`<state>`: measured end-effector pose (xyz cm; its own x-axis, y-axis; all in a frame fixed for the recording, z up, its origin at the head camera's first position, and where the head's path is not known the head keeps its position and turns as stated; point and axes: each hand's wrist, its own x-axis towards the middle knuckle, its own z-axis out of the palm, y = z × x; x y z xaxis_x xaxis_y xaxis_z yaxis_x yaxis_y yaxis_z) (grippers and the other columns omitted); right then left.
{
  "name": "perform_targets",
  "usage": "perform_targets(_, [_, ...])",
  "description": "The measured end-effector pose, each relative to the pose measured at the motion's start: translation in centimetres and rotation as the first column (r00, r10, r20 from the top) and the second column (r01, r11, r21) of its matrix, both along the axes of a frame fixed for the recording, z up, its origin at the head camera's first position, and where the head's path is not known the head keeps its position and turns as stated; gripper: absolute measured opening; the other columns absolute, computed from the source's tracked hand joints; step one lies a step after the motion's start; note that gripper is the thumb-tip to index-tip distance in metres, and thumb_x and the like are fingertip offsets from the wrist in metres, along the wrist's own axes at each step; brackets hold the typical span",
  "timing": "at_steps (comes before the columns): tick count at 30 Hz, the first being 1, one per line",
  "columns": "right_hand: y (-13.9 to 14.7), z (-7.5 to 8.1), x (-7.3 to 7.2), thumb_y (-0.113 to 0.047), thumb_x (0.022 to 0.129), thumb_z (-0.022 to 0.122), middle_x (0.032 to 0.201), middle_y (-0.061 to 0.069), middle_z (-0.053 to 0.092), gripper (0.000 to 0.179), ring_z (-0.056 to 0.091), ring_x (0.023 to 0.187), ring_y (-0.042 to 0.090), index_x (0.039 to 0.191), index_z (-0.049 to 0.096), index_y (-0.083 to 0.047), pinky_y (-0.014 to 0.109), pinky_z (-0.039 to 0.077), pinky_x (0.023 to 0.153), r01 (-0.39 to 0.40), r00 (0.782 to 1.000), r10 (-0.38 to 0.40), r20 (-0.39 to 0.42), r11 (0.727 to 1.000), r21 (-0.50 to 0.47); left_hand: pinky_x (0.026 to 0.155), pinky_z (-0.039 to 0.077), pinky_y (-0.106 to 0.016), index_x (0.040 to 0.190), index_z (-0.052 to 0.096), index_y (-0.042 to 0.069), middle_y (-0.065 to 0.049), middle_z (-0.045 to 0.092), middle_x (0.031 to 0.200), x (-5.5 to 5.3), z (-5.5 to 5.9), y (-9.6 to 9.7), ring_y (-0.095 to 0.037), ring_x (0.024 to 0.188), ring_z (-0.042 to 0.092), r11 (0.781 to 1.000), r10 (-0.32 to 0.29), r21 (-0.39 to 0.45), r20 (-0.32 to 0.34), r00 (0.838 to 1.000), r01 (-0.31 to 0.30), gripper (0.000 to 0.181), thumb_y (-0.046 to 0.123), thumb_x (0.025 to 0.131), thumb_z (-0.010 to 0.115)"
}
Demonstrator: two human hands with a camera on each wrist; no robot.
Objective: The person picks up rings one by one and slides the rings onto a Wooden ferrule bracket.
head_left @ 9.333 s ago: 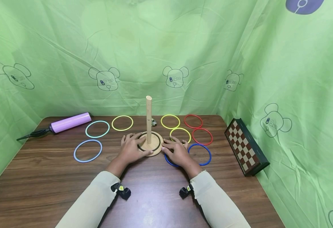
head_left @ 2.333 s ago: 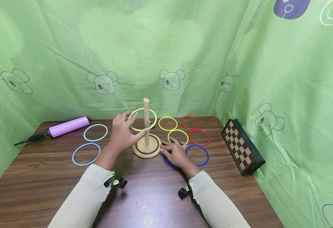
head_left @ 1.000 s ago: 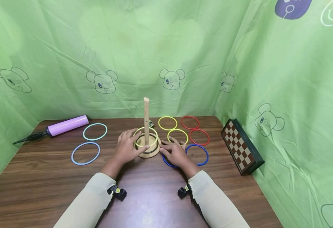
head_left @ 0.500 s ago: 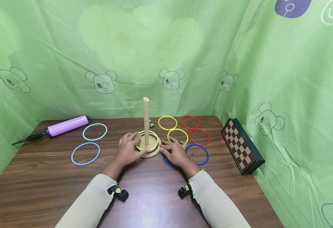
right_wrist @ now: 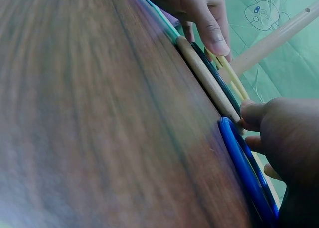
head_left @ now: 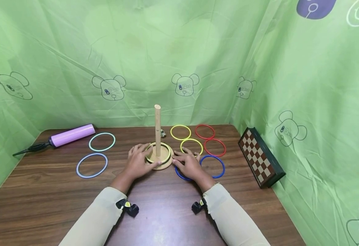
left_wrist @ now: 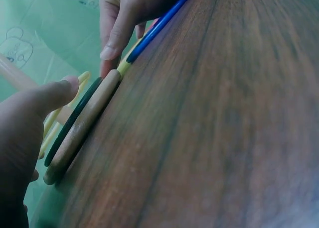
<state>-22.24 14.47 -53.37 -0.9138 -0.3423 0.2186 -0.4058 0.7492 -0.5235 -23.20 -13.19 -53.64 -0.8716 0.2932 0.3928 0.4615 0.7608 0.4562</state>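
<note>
While the left hand (head_left: 137,160) pinches a pale-yellow ring (right_wrist: 239,85) around a wooden peg (head_left: 157,130), the relaxed right hand (head_left: 189,164) touches its base (head_left: 164,153).

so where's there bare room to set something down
Bare table lies between the sleeves, in front of the periwinkle ring, and between the dark blue rings and chessboard. Crowded: around the wooden stand, between left hand and right hand.

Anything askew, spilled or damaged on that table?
Nothing looks spilled or damaged. Slightly odd: the black rectangular box with a brown-and-cream chequered face stands on its side at the right edge of the brown wood-grain table, rather than lying flat; possibly just stored that way.
</note>
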Motion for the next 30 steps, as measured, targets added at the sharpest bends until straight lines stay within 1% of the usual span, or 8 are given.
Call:
perform_targets(8, [-0.02, 0.11, 0.0, -0.038, 0.11, 0.067, 0.154, 0.001, 0.068, 0.032, 0.041, 0.162, 0.04, 0.137, 0.078, -0.025, 0.079, 0.02, 0.12, 0.001, 1.0, -0.001, 0.015, 1.0, 0.015, 0.12, 0.032, -0.078, 0.148, 0.068, 0.007, -0.02, 0.061, 0.158, 0.01, -0.06, -0.05, -0.048, 0.143, 0.053, 1.0, 0.003, -0.016, 0.024, 1.0, -0.003, 0.083, 0.059, 0.086, 0.086])
perform_targets(16, [-0.07, 0.11, 0.0, -0.036, 0.109, 0.068, 0.152, 0.002, 0.069, 0.032, 0.042, 0.161, 0.041, 0.136, 0.079, -0.024, 0.079, 0.019, 0.12, 0.003, 1.0, -0.003, 0.009, 1.0, 0.003, 0.12, 0.032, -0.077, 0.15, 0.067, 0.007, -0.019, 0.059, 0.16, -0.04, -0.09, -0.12, -0.046, 0.145, 0.051, 0.999, 0.006, -0.041, 0.053, 0.999, -0.004, 0.086, 0.061, 0.086, 0.085])
perform_targets(20, [-0.06, 0.18, 0.06, -0.036, 0.109, 0.068, 0.152, 0.002, 0.069, 0.031, 0.042, 0.161, 0.041, 0.136, 0.079, -0.023, 0.08, 0.02, 0.119, -0.001, 1.0, 0.001, 0.007, 1.0, 0.0, 0.12, 0.032, -0.076, 0.151, 0.066, 0.008, -0.019, 0.058, 0.161, 0.04, -0.09, -0.13, -0.046, 0.145, 0.05, 0.999, 0.003, -0.04, 0.048, 0.999, -0.001, 0.088, 0.062, 0.084, 0.086])
perform_targets(24, [-0.06, 0.21, 0.11, -0.036, 0.109, 0.068, 0.152, 0.002, 0.069, 0.031, 0.043, 0.161, 0.041, 0.136, 0.079, -0.024, 0.079, 0.021, 0.119, 0.001, 1.0, -0.001, 0.01, 1.0, 0.002, 0.119, 0.032, -0.076, 0.151, 0.066, 0.009, -0.02, 0.058, 0.161, 0.06, -0.18, -0.16, -0.046, 0.144, 0.051, 0.999, 0.004, -0.038, 0.025, 1.0, -0.003, 0.09, 0.062, 0.081, 0.088])
perform_targets(30, [-0.07, 0.18, 0.13, -0.036, 0.109, 0.069, 0.152, 0.002, 0.069, 0.032, 0.042, 0.161, 0.042, 0.136, 0.079, -0.024, 0.08, 0.021, 0.119, -0.002, 1.0, 0.002, 0.009, 1.0, 0.004, 0.12, 0.03, -0.078, 0.153, 0.064, 0.011, -0.019, 0.057, 0.162, 0.25, 0.08, -0.4, -0.049, 0.146, 0.049, 0.999, 0.024, -0.039, 0.003, 1.0, -0.024, 0.094, 0.065, 0.08, 0.088])
